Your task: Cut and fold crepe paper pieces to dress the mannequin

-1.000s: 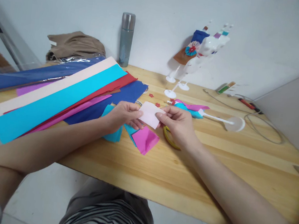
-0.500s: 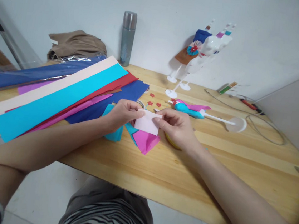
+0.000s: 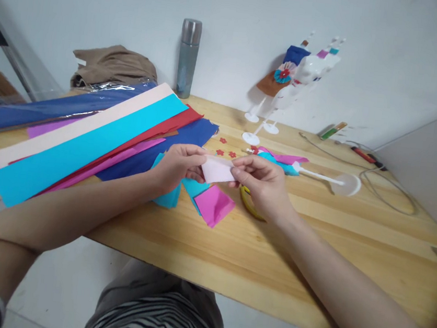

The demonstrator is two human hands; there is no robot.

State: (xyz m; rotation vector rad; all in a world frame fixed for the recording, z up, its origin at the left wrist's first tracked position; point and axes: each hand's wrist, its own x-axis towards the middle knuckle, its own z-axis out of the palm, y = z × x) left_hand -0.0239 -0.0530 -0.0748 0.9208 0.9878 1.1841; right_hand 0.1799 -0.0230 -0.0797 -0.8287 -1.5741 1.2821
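Over the wooden tabletop point(image 3: 262, 264), your left hand point(image 3: 176, 168) and right hand point(image 3: 265, 185) closely pinch a pale pink paper piece point(image 3: 217, 171), perhaps folded.

Left hand point(image 3: 178, 167), right hand point(image 3: 265, 188): two in all
Held pale pink paper piece point(image 3: 219, 170): one, shared by both
Small magenta paper piece point(image 3: 214, 205): one, near
Long turquoise strip point(image 3: 92, 148): one, left
Long pale pink strip point(image 3: 80, 126): one, left
Loose red flower shapes point(image 3: 232, 154): three, past both hands
White round bases, upright stems point(image 3: 250, 138): three, far
White round base, lying stem point(image 3: 352, 186): one, right
Multicoloured pleated rosette point(image 3: 284, 74): one, far
Vacuum flask point(image 3: 188, 58): one, far
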